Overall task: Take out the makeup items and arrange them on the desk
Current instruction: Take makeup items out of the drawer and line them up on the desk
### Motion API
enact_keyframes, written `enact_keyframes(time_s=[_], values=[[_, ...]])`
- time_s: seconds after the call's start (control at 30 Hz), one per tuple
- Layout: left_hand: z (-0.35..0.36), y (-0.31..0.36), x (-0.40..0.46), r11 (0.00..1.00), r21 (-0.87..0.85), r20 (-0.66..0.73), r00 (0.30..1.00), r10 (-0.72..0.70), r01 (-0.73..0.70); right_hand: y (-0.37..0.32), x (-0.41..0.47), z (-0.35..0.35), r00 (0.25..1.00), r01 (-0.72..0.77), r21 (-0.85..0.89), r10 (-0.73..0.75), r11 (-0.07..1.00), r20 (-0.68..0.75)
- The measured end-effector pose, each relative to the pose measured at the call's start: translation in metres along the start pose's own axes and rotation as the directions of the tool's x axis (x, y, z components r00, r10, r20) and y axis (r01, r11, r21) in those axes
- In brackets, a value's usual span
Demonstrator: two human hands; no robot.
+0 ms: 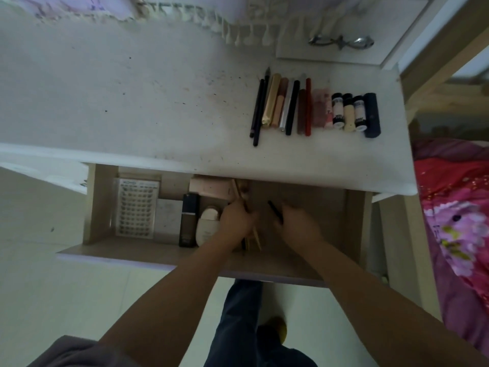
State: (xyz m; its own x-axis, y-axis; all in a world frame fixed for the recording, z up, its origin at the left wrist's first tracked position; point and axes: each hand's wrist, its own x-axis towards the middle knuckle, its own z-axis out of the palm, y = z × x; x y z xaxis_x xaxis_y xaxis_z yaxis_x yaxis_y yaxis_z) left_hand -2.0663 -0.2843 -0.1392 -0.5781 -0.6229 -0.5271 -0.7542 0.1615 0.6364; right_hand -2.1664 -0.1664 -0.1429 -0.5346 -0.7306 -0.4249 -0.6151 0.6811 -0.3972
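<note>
Reaching into the open drawer [100, 207], I see a lash card [136, 207], a dark bottle [189, 221] and a white bottle [207, 226] at its left. My left hand [236, 218] has its fingers clamped on blurred thin sticks [255, 238]; my right hand [297, 223] pinches a black pencil [275, 211]. Up on the surface [158, 102], to the right, lies a row of makeup [315, 107].

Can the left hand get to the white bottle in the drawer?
Probably yes. The left hand is right beside the white bottle in the open drawer, with nothing lying over the bottle, but it seems to be gripping thin sticks.
</note>
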Motion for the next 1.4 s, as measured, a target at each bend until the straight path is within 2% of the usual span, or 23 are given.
enact_keyframes(time_s=[0.13,0.23,0.37,0.47,0.57,0.67,0.77,0.83,0.93,1.07,1.17,1.23,1.27,1.3,1.33,1.4], values=[[-0.027,-0.008,-0.043,0.997,-0.055,0.011,0.998,0.061,-0.06,-0.007,-0.036,-0.028,0.965,0.208,-0.03,-0.21,0.978,-0.155],[-0.061,-0.003,-0.079,0.978,-0.094,-0.063,0.981,0.184,-0.189,-0.028,-0.05,-0.056,0.945,0.285,0.131,-0.255,0.949,-0.206],[-0.134,0.035,-0.073,0.93,-0.053,-0.187,0.918,0.35,-0.365,-0.079,-0.027,-0.116,0.906,0.353,0.394,-0.206,0.848,-0.369],[-0.183,0.074,-0.029,0.911,-0.09,-0.196,0.904,0.38,-0.402,-0.115,0.02,-0.156,0.895,0.31,0.457,-0.094,0.834,-0.435],[-0.207,0.103,0.031,0.932,0.07,-0.099,0.927,0.362,-0.356,-0.139,0.075,-0.177,0.91,0.174,0.345,-0.017,0.922,-0.415],[-0.207,0.121,0.083,0.929,0.211,0.043,0.952,0.303,-0.305,-0.15,0.117,-0.176,0.927,-0.006,0.034,0.019,0.999,-0.373],[-0.195,0.131,0.113,0.91,0.264,0.137,0.946,0.294,-0.321,-0.148,0.137,-0.167,0.913,-0.091,-0.232,-0.012,0.968,-0.407],[-0.186,0.134,0.123,0.875,0.337,0.159,0.937,0.312,-0.348,-0.143,0.142,-0.16,0.892,-0.095,-0.315,-0.06,0.944,-0.449],[-0.177,0.139,0.127,0.847,0.41,0.135,0.94,0.312,-0.34,-0.137,0.142,-0.154,0.876,-0.081,-0.371,-0.112,0.925,-0.47],[-0.18,0.138,0.118,0.856,0.421,0.117,0.954,0.276,-0.3,-0.14,0.125,-0.16,0.837,-0.015,-0.246,-0.122,0.969,-0.533],[-0.188,0.114,0.083,0.837,0.33,0.08,0.896,0.437,-0.437,-0.136,0.08,-0.156,0.749,0.154,-0.163,-0.223,0.975,-0.624],[-0.179,0.077,0.039,0.798,0.146,0.03,0.809,0.587,-0.584,-0.129,0.033,-0.13,0.759,0.32,-0.117,-0.328,0.94,-0.562],[-0.171,0.053,0.014,0.781,0.077,0.034,0.784,0.62,-0.62,-0.123,0.012,-0.111,0.779,0.364,-0.135,-0.381,0.921,-0.499],[-0.159,0.03,-0.006,0.787,0.056,0.079,0.788,0.61,-0.615,-0.114,-0.005,-0.09,0.802,0.383,-0.179,-0.422,0.906,-0.423],[-0.145,0.008,-0.02,0.808,0.072,0.151,0.807,0.571,-0.585,-0.104,-0.016,-0.068,0.847,0.362,-0.219,-0.418,0.906,-0.329],[-0.112,-0.023,-0.029,0.861,0.155,0.255,0.862,0.438,-0.484,-0.087,-0.02,-0.03,0.972,0.168,-0.234,-0.201,0.957,-0.122]])
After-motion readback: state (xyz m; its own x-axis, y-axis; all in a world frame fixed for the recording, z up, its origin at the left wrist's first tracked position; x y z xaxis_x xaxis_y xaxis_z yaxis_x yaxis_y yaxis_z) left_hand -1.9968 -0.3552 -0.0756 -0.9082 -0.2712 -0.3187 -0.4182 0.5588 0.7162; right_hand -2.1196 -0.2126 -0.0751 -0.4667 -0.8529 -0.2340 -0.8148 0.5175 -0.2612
